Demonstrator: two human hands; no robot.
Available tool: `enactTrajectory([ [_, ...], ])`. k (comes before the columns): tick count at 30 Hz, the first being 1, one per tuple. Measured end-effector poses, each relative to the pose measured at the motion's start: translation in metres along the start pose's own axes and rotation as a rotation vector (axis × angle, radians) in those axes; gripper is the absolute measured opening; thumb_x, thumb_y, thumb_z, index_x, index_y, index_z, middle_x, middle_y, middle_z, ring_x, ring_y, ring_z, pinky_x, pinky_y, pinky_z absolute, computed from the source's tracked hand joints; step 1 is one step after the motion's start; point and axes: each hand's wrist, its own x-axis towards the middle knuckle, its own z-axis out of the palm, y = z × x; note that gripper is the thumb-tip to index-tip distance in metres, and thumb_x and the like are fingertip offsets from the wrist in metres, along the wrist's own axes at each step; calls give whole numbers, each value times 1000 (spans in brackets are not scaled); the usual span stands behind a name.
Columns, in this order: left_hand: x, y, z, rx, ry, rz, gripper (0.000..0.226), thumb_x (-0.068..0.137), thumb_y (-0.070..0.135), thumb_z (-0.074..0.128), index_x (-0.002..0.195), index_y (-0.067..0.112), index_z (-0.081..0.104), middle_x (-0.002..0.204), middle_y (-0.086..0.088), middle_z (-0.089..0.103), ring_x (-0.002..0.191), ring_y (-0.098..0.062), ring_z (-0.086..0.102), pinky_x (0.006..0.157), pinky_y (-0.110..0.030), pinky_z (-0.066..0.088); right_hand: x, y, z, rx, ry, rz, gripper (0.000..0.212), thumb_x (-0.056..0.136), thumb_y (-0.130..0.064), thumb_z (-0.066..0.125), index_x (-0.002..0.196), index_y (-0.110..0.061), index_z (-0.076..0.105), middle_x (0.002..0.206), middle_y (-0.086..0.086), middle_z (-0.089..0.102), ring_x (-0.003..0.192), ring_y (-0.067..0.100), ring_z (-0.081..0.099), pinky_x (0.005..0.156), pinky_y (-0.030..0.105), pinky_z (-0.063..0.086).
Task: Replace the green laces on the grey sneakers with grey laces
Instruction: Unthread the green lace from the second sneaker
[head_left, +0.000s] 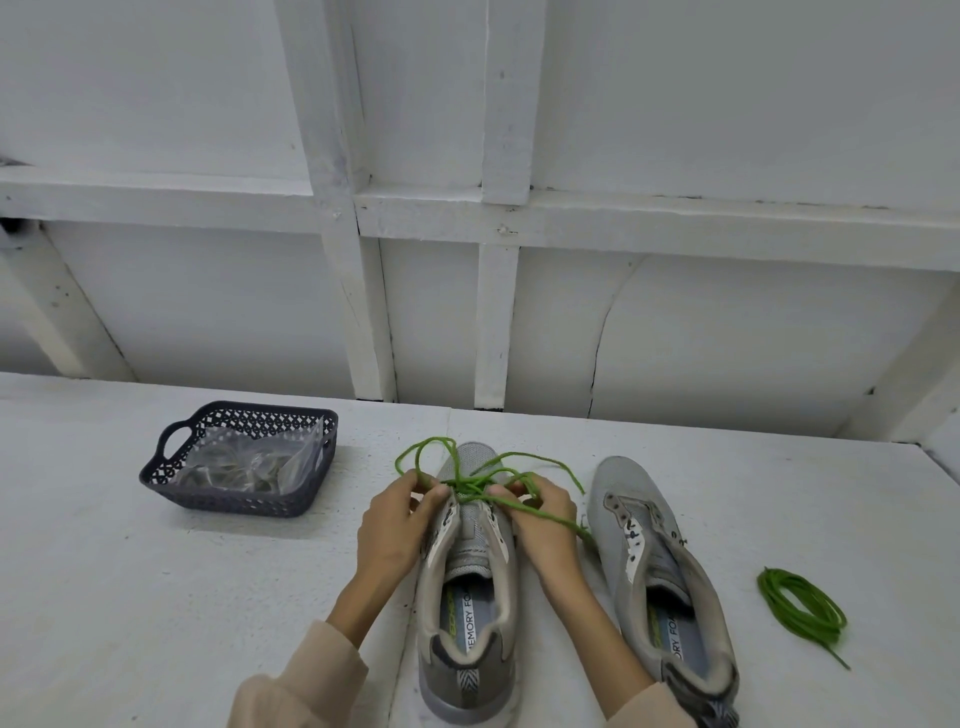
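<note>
White rough counter (156, 597) carried the grey mesh sneaker (475, 525), over whose front part the left hand (395, 530) and right hand (548, 525) both pinched the thin green lace (470, 486), a soft, light cord probably best pulled close to each hole.

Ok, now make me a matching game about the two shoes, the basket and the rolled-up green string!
Things:
1. sneaker nearer the basket
2. other sneaker
3. basket
4. coiled green lace

Descriptions:
A. lies far right on the table
B. holds clear plastic bags
C. has no lace in its holes
D. left hand and right hand pinch its green lace

Pairs: 1-D, 2-C, 3-B, 4-A.
</note>
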Motion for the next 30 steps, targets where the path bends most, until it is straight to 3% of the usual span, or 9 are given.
enactTrajectory([
  [4,-1,-1,1,-118,78,-45,29,81,61,55,82,32,59,73,17,69,69,-6,65,70,-41,56,-2,-6,3,176,131,55,25,87,-13,70,69,-22,57,65,-9,63,64,9,58,71,38,49],
  [8,-2,2,4,-49,-14,21,17,85,49,67,82,33,63,84,16,69,74,-2,61,67,-29,46,-4,-7,3,77,-65,55,8,81,-21,77,80,-14,73,78,-4,73,77,12,68,72,25,52],
  [12,3,-3,3,-131,79,-42,15,93,35,62,79,32,61,73,16,69,70,-12,65,70,-44,54,0,-6,3,111,70,73,12,87,-14,69,77,-19,66,75,-4,68,70,14,61,69,31,49],
  [14,2,-3,2,-206,128,-72,20,93,45,58,80,29,60,73,16,69,70,-11,66,68,-47,55,-1,-3,3,167,138,73,14,90,-17,66,78,-20,60,77,-1,66,71,19,59,70,36,48],
  [18,-5,1,4,-43,19,29,38,77,65,55,79,28,64,78,14,68,76,0,61,63,-27,45,-5,2,7,125,-18,64,21,73,-40,76,72,-23,63,81,2,69,83,25,66,76,41,52],
  [22,-1,1,2,1,106,33,20,91,43,63,79,28,61,82,12,66,82,-7,60,62,-28,38,-2,0,5,143,66,19,23,84,-18,71,66,-23,58,73,-1,64,74,20,59,69,35,46],
  [25,-3,4,0,-58,155,25,22,90,48,61,80,29,61,81,13,66,79,-5,59,63,-30,40,-4,-4,3,231,182,31,20,93,-16,63,75,-13,55,72,-2,60,69,11,52,66,28,41],
  [27,-6,6,2,-31,78,53,22,86,52,63,79,31,63,80,14,67,75,-3,58,61,-26,41,-4,-4,4,196,88,53,18,89,-22,69,76,-12,61,74,-1,66,72,14,59,70,30,46],
  [30,-5,3,6,-25,44,87,11,89,35,67,79,31,64,81,12,67,75,-4,58,62,-24,38,-4,-3,6,96,-29,86,15,80,-23,78,75,-14,69,75,0,71,74,14,64,71,32,50],
])
